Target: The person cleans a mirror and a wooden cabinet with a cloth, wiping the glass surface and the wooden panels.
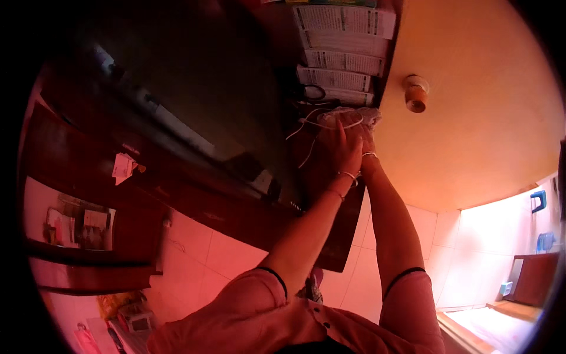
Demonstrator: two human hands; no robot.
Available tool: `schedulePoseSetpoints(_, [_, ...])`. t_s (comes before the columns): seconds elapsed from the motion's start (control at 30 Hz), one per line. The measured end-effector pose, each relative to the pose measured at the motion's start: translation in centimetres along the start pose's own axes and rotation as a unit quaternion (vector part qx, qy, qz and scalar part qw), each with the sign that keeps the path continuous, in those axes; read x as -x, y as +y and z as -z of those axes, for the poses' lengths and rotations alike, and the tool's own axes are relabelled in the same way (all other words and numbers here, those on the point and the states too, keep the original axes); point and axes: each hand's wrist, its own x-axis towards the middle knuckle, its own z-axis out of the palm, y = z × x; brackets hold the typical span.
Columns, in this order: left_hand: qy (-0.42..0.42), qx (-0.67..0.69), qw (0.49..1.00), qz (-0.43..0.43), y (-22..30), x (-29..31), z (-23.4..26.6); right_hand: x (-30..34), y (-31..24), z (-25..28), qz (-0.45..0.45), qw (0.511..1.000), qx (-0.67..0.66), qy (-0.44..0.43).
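At the back end of a dark red desk [330, 236], both my arms reach forward and my hands meet. My left hand [344, 144] lies in front, its fingers stretched toward a crumpled pale cloth [368, 116]. A thin white cable [305, 123] loops past these fingers and over the cloth; whether they touch it I cannot tell. Close beside, partly hidden by the left hand, my right hand [367, 140] is on the cloth, its fingers closed into the folds. Bangles circle both wrists.
A large dark screen [206, 76] fills the desk's left side. Behind my hands stand stacked printed papers [342, 56] and dark cables. To the right rises a tan wall panel [471, 135] with a round brown knob [416, 97]. Pale floor tiles [230, 251] show below.
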Motion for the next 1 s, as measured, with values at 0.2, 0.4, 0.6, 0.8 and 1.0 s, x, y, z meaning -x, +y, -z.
schedulePoseSetpoints(0.2, [0.087, 0.09, 0.985, 0.116, 1.1, -0.3, -1.5, -1.9, 2.5, -1.7, -0.005, 0.996, 0.053, -0.074])
schedulePoseSetpoints(0.4, [0.054, 0.097, 0.993, -0.031, 1.6, 3.8, 0.5, 4.2, 7.0, -5.0, 0.025, 0.999, -0.01, -0.019])
schedulePoseSetpoints(0.6, [0.052, 0.05, 0.991, -0.115, 0.5, 13.6, 8.1, 13.4, -4.7, 1.3, 0.063, 0.992, -0.086, 0.073])
schedulePoseSetpoints(0.8, [-0.083, 0.098, 0.98, -0.15, 0.6, 21.5, 19.5, 23.5, -12.4, 5.2, 0.006, 0.999, -0.045, -0.026])
schedulePoseSetpoints(1.0, [-0.057, 0.193, 0.977, -0.066, -7.6, 26.7, 26.6, 21.3, -27.8, 5.5, 0.025, 0.997, -0.067, -0.01])
